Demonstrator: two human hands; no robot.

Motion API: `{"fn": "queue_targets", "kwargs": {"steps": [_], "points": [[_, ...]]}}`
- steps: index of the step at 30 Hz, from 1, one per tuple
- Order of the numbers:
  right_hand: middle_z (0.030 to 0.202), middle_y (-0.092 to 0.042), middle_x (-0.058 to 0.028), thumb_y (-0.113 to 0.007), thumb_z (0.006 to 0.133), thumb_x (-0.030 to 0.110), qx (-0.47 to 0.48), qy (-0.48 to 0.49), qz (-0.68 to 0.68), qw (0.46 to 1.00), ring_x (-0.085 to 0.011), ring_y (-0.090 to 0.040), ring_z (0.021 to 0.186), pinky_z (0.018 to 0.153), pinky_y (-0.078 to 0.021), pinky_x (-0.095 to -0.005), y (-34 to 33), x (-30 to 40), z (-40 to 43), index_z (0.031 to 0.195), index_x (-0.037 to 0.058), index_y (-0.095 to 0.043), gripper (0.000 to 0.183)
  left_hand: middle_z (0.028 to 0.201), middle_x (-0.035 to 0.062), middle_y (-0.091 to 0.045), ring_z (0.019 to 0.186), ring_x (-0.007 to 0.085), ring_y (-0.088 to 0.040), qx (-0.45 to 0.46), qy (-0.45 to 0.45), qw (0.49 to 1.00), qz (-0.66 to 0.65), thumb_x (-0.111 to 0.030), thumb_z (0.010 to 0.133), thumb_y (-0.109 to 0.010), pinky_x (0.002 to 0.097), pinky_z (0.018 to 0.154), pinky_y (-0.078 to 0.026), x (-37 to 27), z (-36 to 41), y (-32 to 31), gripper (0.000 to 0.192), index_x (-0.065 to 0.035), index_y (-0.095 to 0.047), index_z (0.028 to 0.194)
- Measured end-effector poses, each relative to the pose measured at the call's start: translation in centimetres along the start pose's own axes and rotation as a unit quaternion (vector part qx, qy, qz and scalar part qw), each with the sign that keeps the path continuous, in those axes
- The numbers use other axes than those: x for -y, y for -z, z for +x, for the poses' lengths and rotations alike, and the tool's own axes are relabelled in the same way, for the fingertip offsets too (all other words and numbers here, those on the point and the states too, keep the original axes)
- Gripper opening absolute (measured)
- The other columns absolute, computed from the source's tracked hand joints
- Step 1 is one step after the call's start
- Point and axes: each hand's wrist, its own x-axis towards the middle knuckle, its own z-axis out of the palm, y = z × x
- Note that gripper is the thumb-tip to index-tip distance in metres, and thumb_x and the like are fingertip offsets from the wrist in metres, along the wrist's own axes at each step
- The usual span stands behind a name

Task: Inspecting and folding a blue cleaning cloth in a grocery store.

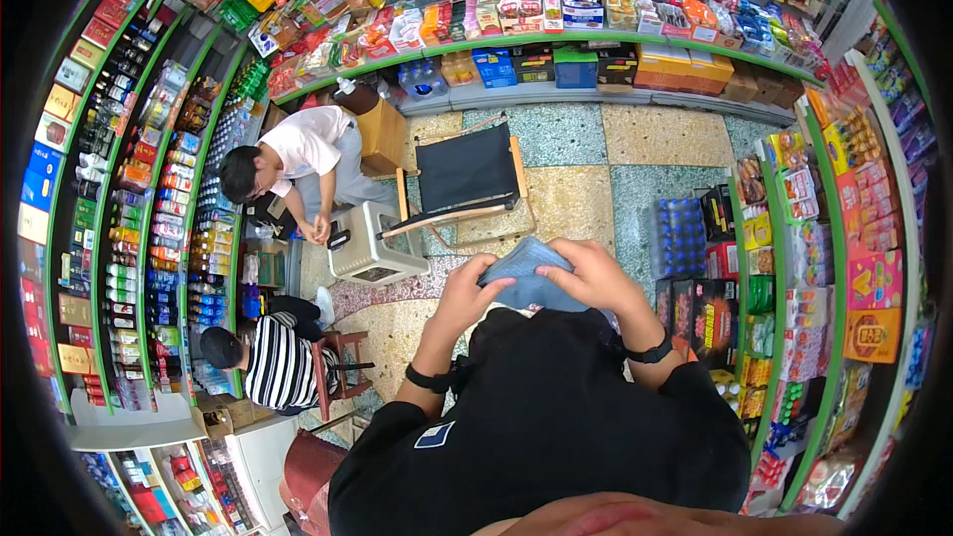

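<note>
A folded blue-grey cloth [530,268] is held in front of my chest, between both hands. My left hand [470,286] grips its left edge, with the thumb lying on top. On the other side, my right hand [592,275] pinches the right part, its thumb also across the upper face. The undersides of the fingers are hidden by the cloth. Just beyond it stands a folding chair [469,167] with a black fabric seat and wooden arms. Each of my wrists wears a black band.
Left, a person [313,149] in a pale shirt sits by a cream stool [372,246] bearing a dark object. Another person [287,361] in stripes sits on a red wooden chair [346,372]. Stocked shelves [476,45] curve around. Packs of blue-capped bottles [679,238] and boxes [703,320] stand right.
</note>
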Motion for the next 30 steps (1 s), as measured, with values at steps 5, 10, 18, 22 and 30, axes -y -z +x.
{"fn": "queue_targets", "kwargs": {"steps": [5, 10, 18, 22, 30], "points": [[0.097, -0.067, -0.0153, -0.068, 0.086, 0.022, 0.057, -0.079, 0.307, 0.947, -0.0226, -0.063, 0.083, 0.074, -0.0487, -0.0303, 3.5, -4.2, -0.1, 0.103, -0.0023, -0.061, 0.03, 0.083, 0.0161, -0.062, 0.076, 0.0313, -0.063, 0.035, -0.067, 0.993, 0.088, -0.022, 0.094, -0.056, 0.0368, 0.068, -0.047, -3.8, 3.5, -1.9, 0.023, -0.0017, -0.054, 0.107], [0.126, -0.056, -0.0166, -0.048, 0.095, 0.051, -0.006, -0.078, 0.777, 0.624, -0.0271, -0.057, 0.113, 0.097, -0.047, -0.041, 5.9, -7.4, 0.1, 0.131, 0.0013, -0.047, 0.062, 0.087, 0.0085, -0.059, 0.078, 0.016, -0.055, 0.043, -0.081, 0.987, -0.134, -0.02, 0.098, -0.052, 0.0301, 0.072, -0.046, -6.8, 8.4, -5.4, 0.023, 0.0005, -0.053, 0.108], [0.136, -0.049, -0.0183, -0.041, 0.091, 0.064, -0.207, -0.135, 0.792, 0.559, -0.035, -0.047, 0.124, 0.103, -0.0394, -0.0494, 2.1, -13.4, -2.1, 0.137, 0.0035, -0.042, 0.076, 0.1, 0.015, -0.058, 0.09, 0.0159, -0.056, 0.043, 0.012, 0.99, -0.132, -0.019, 0.092, -0.06, 0.0293, 0.078, -0.046, 2.2, 14.1, -10.4, 0.041, -0.0012, -0.043, 0.126], [0.13, -0.052, -0.0185, -0.059, 0.087, 0.032, -0.184, -0.162, 0.749, 0.616, -0.036, -0.051, 0.119, 0.101, -0.042, -0.0496, 2.0, -15.6, -3.1, 0.134, 0.0017, -0.043, 0.058, 0.107, 0.0161, -0.058, 0.099, 0.0206, -0.056, 0.128, 0.001, 0.979, -0.16, -0.011, 0.091, -0.06, 0.0315, 0.084, -0.047, 1.0, 13.9, -9.5, 0.047, -0.0036, -0.039, 0.132], [0.124, -0.054, -0.0198, -0.053, 0.067, -0.002, -0.152, -0.177, 0.735, 0.637, -0.0387, -0.054, 0.114, 0.1, -0.0437, -0.0513, 4.8, -12.4, -2.2, 0.132, -0.002, -0.042, 0.065, 0.119, 0.0164, -0.052, 0.104, 0.0176, -0.054, 0.166, 0.035, 0.933, -0.319, 0.003, 0.087, -0.06, 0.0322, 0.092, -0.045, 0.1, 12.6, -4.5, 0.063, -0.0052, -0.03, 0.142]]}}
